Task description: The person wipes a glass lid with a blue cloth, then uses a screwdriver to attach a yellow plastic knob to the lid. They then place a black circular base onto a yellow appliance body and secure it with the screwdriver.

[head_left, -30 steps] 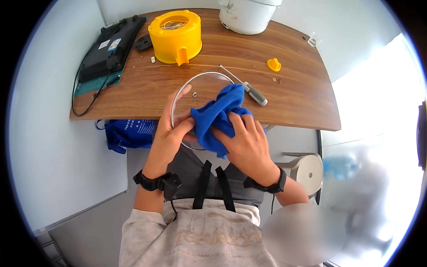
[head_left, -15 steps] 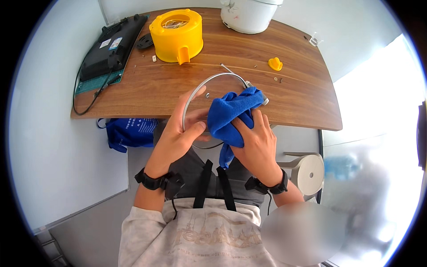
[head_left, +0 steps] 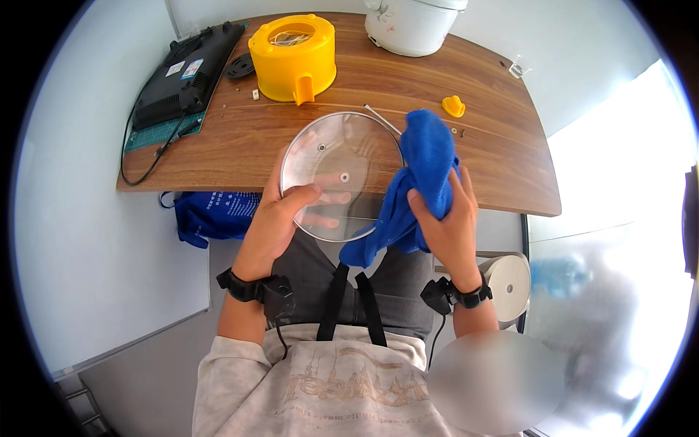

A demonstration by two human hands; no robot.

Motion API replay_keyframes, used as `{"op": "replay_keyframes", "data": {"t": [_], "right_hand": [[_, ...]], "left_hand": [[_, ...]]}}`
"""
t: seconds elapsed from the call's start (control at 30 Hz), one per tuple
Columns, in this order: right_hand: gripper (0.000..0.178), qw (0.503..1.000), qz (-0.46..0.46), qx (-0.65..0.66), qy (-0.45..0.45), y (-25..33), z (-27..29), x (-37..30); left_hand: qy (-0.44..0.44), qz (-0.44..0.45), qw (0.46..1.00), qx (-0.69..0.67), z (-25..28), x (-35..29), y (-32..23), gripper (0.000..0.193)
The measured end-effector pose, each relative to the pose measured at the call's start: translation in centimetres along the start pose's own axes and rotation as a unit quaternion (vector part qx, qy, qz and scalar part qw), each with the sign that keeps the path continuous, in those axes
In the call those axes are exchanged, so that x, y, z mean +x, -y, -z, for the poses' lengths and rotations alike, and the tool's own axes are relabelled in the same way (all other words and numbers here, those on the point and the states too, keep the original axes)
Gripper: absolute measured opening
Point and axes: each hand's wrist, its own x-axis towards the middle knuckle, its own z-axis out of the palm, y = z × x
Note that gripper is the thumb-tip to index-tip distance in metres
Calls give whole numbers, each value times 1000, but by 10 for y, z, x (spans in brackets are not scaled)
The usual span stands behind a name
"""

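Observation:
My left hand (head_left: 268,222) grips a round clear glass lid (head_left: 364,149) by its left edge, thumb on the near face and fingers showing through the glass behind it. A thin metal rim runs round the lid, and two small ringed spots show within it. The lid is tilted up over the table's front edge, facing me. In my right hand (head_left: 453,229) is a bunched blue cloth (head_left: 428,149), gripped between thumb and fingers at the lid's right side. Its lower end hangs down by the lid's lower right rim.
On the wooden table (head_left: 502,160) stand a yellow round housing (head_left: 318,65) and a white pot-like appliance (head_left: 404,33). A black flat device (head_left: 171,87) lies on a green mat (head_left: 156,137) at left. A small yellow part (head_left: 453,107) lies at right. A stool (head_left: 507,280) stands below right.
The lid has turned from nearly edge-on to face me. My right hand has moved right with the cloth, off the lid's middle to its right side.

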Motion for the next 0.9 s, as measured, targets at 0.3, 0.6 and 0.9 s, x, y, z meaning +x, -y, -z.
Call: {"op": "replay_keyframes", "data": {"t": [0.3, 0.6, 0.9], "right_hand": [[61, 980, 82, -127, 131, 5, 2, 10], [57, 919, 283, -223, 158, 21, -1, 35], [48, 962, -146, 182, 145, -23, -13, 19]], "left_hand": [[100, -1, 984, 151, 1, 0, 5, 65], [146, 86, 964, 203, -8, -3, 0, 64], [70, -40, 989, 126, 0, -2, -1, 59]]}}
